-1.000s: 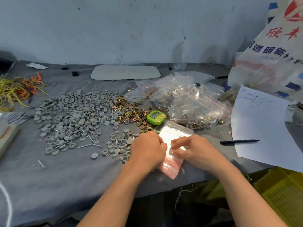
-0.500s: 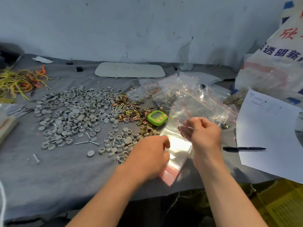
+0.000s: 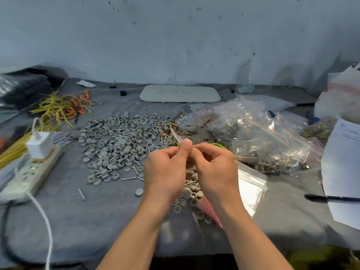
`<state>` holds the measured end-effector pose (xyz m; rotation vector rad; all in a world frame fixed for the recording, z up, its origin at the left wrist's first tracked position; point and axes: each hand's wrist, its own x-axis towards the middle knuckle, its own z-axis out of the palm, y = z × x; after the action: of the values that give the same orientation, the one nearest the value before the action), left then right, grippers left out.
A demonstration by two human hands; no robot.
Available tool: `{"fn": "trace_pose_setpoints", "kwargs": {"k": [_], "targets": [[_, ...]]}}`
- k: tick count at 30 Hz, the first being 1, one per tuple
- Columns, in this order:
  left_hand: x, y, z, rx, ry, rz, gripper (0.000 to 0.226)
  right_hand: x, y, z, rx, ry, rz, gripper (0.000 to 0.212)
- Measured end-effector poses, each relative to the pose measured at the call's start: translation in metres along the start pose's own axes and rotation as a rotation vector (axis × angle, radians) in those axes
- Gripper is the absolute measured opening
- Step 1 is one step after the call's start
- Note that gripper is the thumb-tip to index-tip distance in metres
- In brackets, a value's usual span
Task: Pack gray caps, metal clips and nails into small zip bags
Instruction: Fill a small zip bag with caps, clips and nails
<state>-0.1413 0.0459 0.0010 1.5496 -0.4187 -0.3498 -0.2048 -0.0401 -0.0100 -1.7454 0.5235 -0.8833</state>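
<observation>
A zip bag (image 3: 176, 135), seen edge-on, is pinched between the curled fingers of the left hand (image 3: 165, 168) and the right hand (image 3: 213, 168), held together above the cloth. The mouth is best rubbed apart and kept wide by one hand, so that caps (image 3: 116, 141), clips (image 3: 165, 134) and nails (image 3: 132, 178) nearby can be dropped in cleanly.

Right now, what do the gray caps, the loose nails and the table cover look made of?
Gray caps: probably matte moulded plastic or rubber, uniformly dull, hollow-cupped. Nails: metal, thin and silvery with light glints. Table cover: gray cloth, seemingly felt, matte and faintly creased.
</observation>
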Motion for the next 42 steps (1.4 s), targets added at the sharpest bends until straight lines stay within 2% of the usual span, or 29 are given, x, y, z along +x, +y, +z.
{"fn": "trace_pose_setpoints", "kwargs": {"k": [3,7,10,13,15,18,21,25,28,32,34,35,36,37,39,41,42], "targets": [[0.005,0.001,-0.025,-0.006,0.083,-0.017,0.024,0.0,-0.006,0.016,0.058,-0.092,0.049,0.016],[0.011,0.0,-0.056,0.036,0.031,-0.079,0.031,-0.001,-0.007,0.034,-0.012,-0.126,0.033,0.022],[0.015,-0.006,-0.077,0.139,0.023,-0.087,0.021,0.0,-0.007,0.043,-0.155,-0.068,-0.024,0.017],[0.019,-0.01,-0.092,0.192,0.013,-0.081,0.011,0.003,-0.012,0.053,-0.126,-0.141,-0.012,0.011],[0.021,-0.012,-0.099,0.204,0.05,-0.059,0.015,0.005,-0.015,0.061,-0.121,-0.183,-0.004,0.01],[0.023,-0.016,-0.105,0.23,0.123,-0.065,0.017,0.01,-0.014,0.069,-0.188,-0.147,0.03,0.011],[0.023,-0.018,-0.106,0.283,0.197,-0.073,0.016,0.014,-0.011,0.076,-0.112,-0.282,0.077,0.016],[0.021,-0.015,-0.102,0.469,0.255,-0.084,0.032,0.01,-0.011,0.086,-0.036,-0.416,0.083,0.021],[0.018,-0.016,-0.103,0.379,0.172,-0.086,0.024,0.011,-0.011,0.086,0.029,-0.433,0.133,0.029],[0.016,-0.015,-0.109,0.078,-0.016,-0.122,0.031,0.012,-0.016,0.08,0.196,-0.481,0.197,0.038],[0.014,-0.01,-0.112,-0.064,-0.116,-0.172,0.022,0.011,-0.019,0.08,0.28,-0.504,0.256,0.042],[0.013,-0.008,-0.112,-0.156,-0.153,-0.204,0.023,0.01,-0.02,0.08,0.309,-0.512,0.281,0.043],[0.013,-0.007,-0.113,-0.25,-0.167,-0.248,0.034,0.01,-0.021,0.081,0.306,-0.515,0.285,0.041],[0.013,-0.006,-0.112,-0.327,-0.157,-0.295,0.042,0.01,-0.022,0.08,0.254,-0.506,0.257,0.038],[0.012,-0.003,-0.109,-0.372,-0.12,-0.344,0.033,0.011,-0.023,0.078,0.03,-0.458,0.128,0.038],[0.011,-0.002,-0.106,-0.221,-0.073,-0.319,0.005,0.01,-0.023,0.075,-0.173,-0.414,0.011,0.038],[0.012,-0.005,-0.105,-0.141,-0.06,-0.28,0.012,0.009,-0.023,0.073,-0.224,-0.404,-0.023,0.037]]}}
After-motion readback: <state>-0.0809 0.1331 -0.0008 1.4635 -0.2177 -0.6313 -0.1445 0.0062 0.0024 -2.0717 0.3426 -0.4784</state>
